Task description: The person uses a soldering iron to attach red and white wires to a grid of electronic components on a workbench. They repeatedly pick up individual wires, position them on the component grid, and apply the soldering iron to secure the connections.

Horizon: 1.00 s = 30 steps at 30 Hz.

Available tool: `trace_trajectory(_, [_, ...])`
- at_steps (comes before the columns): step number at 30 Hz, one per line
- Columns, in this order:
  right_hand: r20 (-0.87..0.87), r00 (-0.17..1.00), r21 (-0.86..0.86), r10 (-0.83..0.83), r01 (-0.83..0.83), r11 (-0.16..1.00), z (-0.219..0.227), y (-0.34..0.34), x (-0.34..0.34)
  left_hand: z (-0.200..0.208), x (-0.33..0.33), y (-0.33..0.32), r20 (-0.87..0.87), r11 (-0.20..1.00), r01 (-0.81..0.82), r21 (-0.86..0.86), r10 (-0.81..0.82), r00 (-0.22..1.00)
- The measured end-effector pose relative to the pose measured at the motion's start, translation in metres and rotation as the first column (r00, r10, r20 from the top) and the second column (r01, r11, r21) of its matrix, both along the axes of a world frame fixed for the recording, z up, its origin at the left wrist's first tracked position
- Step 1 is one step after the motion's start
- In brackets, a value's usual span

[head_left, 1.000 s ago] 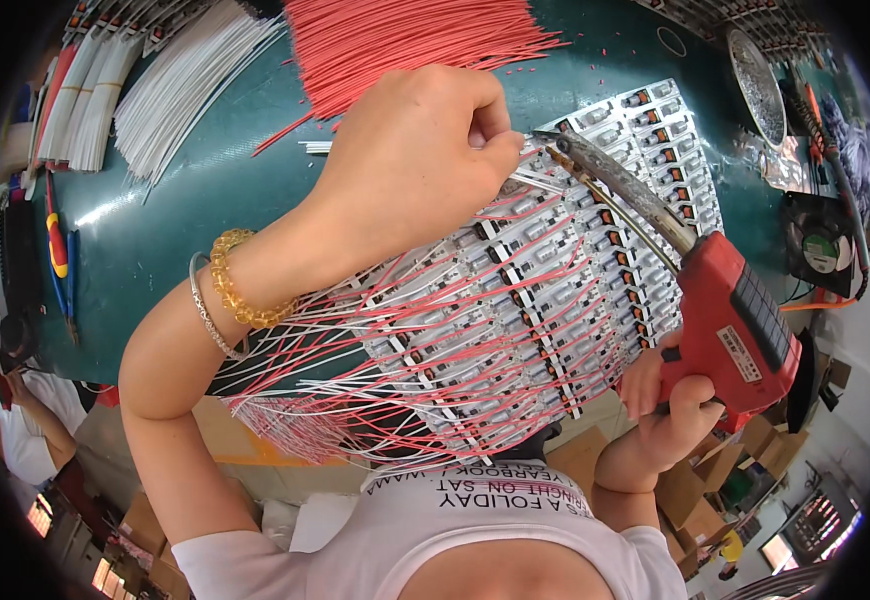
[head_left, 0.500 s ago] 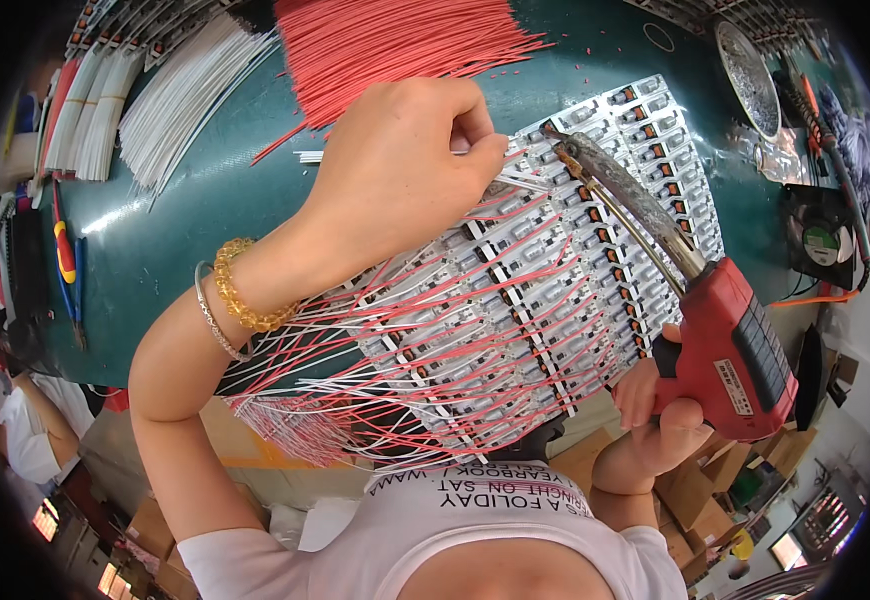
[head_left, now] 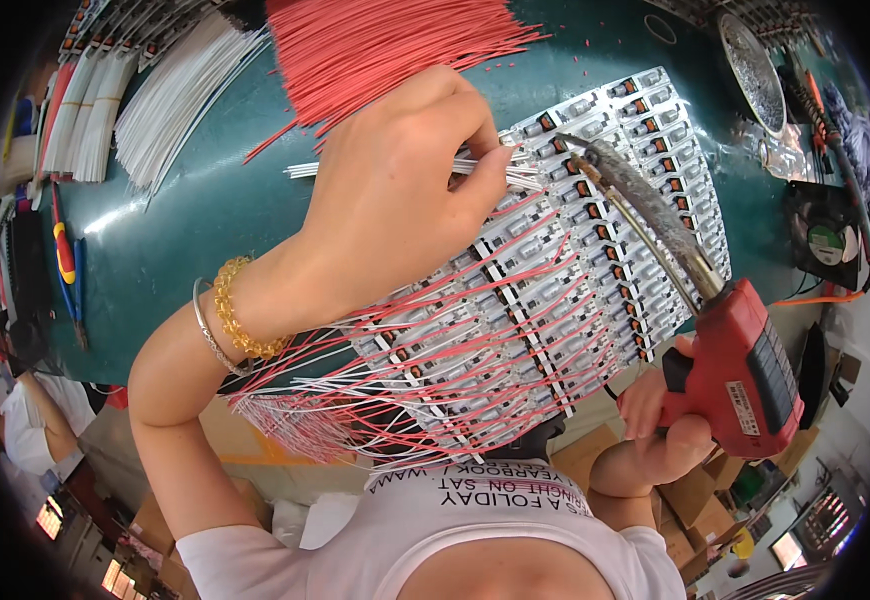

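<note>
My left hand [head_left: 395, 190], palm down over the board panel's upper left part, has thumb and forefinger pinched together. It is closed around a bundle of white wires [head_left: 522, 176], whose ends stick out on both sides. Whether the fingertips pinch a single wire is too fine to tell. A red soldering gun [head_left: 745, 365] is gripped by my right hand [head_left: 670, 435], its long dark tip close above the panel, right of my left fingertips. The panel of small circuit boards [head_left: 615, 240] lies tilted, with red and white wires fixed in rows across its left and lower parts.
A pile of red wires [head_left: 385, 50] lies at the back of the green table [head_left: 145, 280], with white wires [head_left: 175, 100] to its left. Pliers [head_left: 63, 250] lie far left. A round metal dish [head_left: 752, 75] and a small fan [head_left: 823, 242] stand at right.
The soldering gun has shifted slightly right and down, its tip a little farther from my left fingertips. My left hand has tilted slightly, and more of the white bundle shows.
</note>
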State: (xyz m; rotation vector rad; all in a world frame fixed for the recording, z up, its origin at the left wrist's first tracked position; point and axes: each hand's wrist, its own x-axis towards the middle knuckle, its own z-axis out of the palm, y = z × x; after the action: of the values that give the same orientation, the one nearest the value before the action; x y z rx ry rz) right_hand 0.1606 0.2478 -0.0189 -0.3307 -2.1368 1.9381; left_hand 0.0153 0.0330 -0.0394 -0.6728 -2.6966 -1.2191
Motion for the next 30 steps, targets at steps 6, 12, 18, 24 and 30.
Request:
trace_trajectory(6, [0.064,0.998,0.054,0.019,-0.023,0.998,-0.0006,0.0033,0.0020,-0.0004,0.0032,0.0016,-0.004,1.000,-0.018,0.004,0.018,1.000])
trace_trajectory(12, [0.078,0.992,0.058,0.096,-0.101,0.993,0.0013,0.0027,-0.0025,-0.0028,0.0041,0.0038,-0.029,1.000,-0.023,-0.011,0.022,0.999])
trace_trajectory(18, [0.052,0.997,0.010,0.060,-0.060,0.998,0.0017,0.0037,-0.0005,-0.0029,0.0044,0.0038,-0.034,1.000,-0.020,-0.008,0.020,0.999])
trace_trajectory(24, [0.041,0.999,0.010,0.003,-0.004,1.000,-0.0023,0.0029,0.0050,-0.0039,0.0039,0.0047,-0.048,1.000,-0.014,-0.014,0.014,0.999])
trace_trajectory(30, [0.039,0.998,-0.013,0.039,-0.038,0.999,0.0029,0.0018,0.0026,0.0032,0.0094,0.0056,-0.172,0.999,-0.029,0.012,0.031,0.985])
